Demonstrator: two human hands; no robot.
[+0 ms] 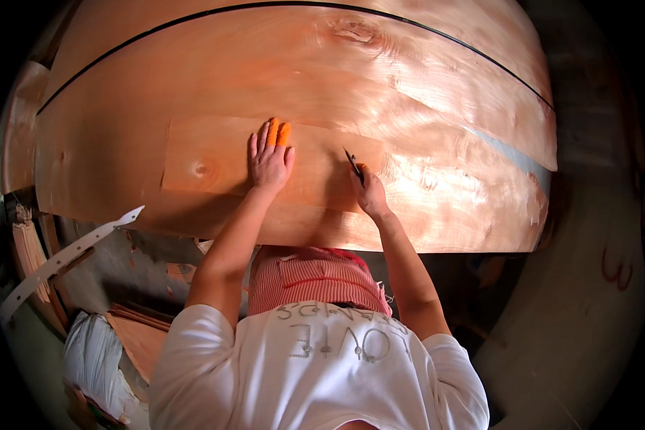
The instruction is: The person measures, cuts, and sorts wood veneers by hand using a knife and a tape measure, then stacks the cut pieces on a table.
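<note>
Already, the patch lies flat on the sheet's near middle under the loosely spread left hand, the right hand pinches a tool, and the right-side gap looks unfilled.

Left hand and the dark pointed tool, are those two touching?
Apart. The head view shows a strip of wood sheet between the left hand and the dark pointed tool, which the right hand grips.

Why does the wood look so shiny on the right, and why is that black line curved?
Head view: glare whitens the wood sheet beyond the right hand, probably reflected light; head view: the black line bows, likely from fisheye distortion; head view: soft shadow falls beside the left forearm.
</note>
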